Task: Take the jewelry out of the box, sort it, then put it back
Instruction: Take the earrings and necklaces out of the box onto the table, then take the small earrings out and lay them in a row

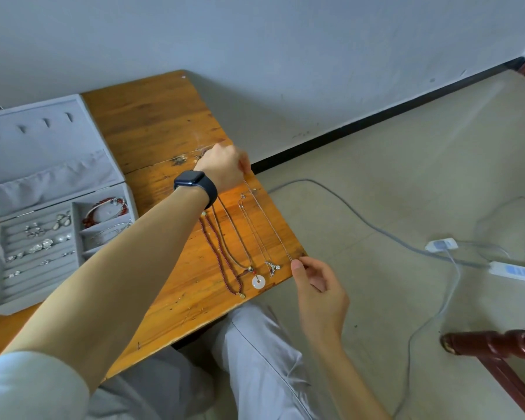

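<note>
A thin silver chain (pixel 267 219) is stretched straight along the right edge of the wooden table (pixel 152 128). My left hand (pixel 223 166), with a dark watch on the wrist, pinches its far end. My right hand (pixel 315 283) pinches its near end at the table's corner. Beside it lie three other necklaces in a row: a silver one with a small pendant (pixel 272 266), a cord with a white ring pendant (pixel 258 281), and a dark red bead string (pixel 222 262). The open grey jewelry box (pixel 37 286) stands at the left, holding rings, earrings and red bracelets (pixel 106 210).
The box's lid (pixel 43 137) leans back against the wall. On the floor to the right run a grey cable (pixel 361 219) and white power strips (pixel 515 271). A dark red wooden furniture leg (pixel 494 347) stands at the lower right. My knees are under the table's edge.
</note>
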